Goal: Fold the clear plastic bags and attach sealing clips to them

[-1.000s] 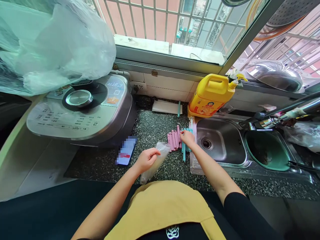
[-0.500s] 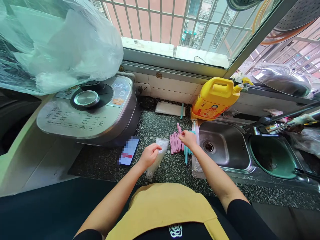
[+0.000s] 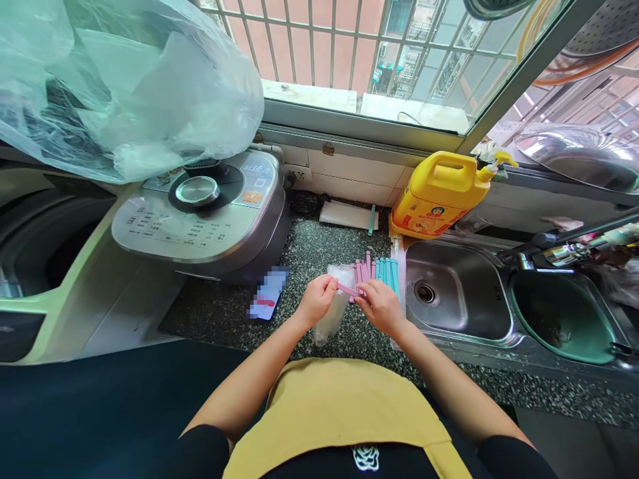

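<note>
Between my two hands is a slim pink bag clip (image 3: 348,290). My left hand (image 3: 318,301) is closed in a pinch at its left end, and my right hand (image 3: 381,306) grips the right end. Under them, a clear plastic bag (image 3: 329,322) lies on the counter; whether my left fingers also hold its edge, I cannot tell. Just beyond my right hand lie several more pink clips (image 3: 368,266) in a row. Several teal clips (image 3: 387,269) lie beside these, close to the sink edge.
A rice cooker (image 3: 200,206) stands at left, with a phone (image 3: 268,294) in front of it. At the back lies a white packet (image 3: 344,215) with a teal clip at its end. A yellow jug (image 3: 434,193) stands behind the steel sink (image 3: 459,293); a green basin (image 3: 559,313) is further right.
My right hand has lifted a pink clip from the row and brought it left to my left hand, over the plastic bag. The view has shifted slightly left.
</note>
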Motion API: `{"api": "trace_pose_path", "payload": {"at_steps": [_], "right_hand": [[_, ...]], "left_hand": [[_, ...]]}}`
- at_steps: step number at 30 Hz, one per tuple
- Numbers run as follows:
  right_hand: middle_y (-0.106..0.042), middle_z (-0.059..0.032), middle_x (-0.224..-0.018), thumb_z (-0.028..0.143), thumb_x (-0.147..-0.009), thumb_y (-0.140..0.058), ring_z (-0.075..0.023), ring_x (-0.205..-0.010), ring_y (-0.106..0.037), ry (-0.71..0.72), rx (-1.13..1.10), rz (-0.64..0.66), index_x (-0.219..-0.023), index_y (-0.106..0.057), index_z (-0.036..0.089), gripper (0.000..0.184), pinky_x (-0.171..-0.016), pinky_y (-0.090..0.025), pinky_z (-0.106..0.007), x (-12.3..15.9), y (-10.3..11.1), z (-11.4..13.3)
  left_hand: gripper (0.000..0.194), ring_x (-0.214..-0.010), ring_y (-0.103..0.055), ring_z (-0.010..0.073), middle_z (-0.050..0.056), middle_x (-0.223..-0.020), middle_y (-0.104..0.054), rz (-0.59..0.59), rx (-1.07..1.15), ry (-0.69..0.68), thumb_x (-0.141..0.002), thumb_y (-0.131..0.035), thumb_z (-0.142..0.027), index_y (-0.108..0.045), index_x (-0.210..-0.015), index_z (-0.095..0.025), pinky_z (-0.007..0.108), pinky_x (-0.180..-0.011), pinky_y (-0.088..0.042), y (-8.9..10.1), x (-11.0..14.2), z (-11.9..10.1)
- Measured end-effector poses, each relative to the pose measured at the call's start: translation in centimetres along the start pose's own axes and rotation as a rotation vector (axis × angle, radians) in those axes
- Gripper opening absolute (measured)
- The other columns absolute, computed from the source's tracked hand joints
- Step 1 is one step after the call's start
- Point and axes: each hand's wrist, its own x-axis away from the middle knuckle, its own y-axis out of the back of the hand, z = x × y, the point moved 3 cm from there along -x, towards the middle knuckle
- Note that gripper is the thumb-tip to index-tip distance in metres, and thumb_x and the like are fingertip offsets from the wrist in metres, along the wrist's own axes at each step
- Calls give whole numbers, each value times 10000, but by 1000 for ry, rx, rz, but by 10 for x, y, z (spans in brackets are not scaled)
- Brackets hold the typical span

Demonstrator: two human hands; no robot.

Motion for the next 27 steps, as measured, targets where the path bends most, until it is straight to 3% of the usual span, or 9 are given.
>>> {"api": "trace_pose_path", "payload": {"at_steps": [10,20,27], "right_hand": [[-620,-94,-776,278,-947,-339,-190,-720,-556,52,-72,-187,-1028,-569,156,273,-635,-462,-303,10,-4,14],[-650,-115,-861,263,-936,-359,-201,-783,-596,60,-134,-199,-1120,-569,174,293,-687,-500,-330,14,-2,14],[-662,-110,-825,234,-930,-372,-186,-739,-611,125,-100,-286,-1116,-581,161,289,-650,-509,-307,11,6,19]], "left_hand": [[408,-578,-408,124,-6,-585,-462,-33,214,28,-850,-396,-467,-506,-598,-165,251,-570,-329,12,15,-12],[455,-578,-392,117,-8,-580,-460,-49,389,108,-775,-467,-573,-532,-608,-155,247,-565,-334,11,19,-11],[443,-561,-378,103,-19,-569,-454,-53,486,164,-736,-512,-577,-536,-610,-153,236,-545,-327,9,21,-11]]}}
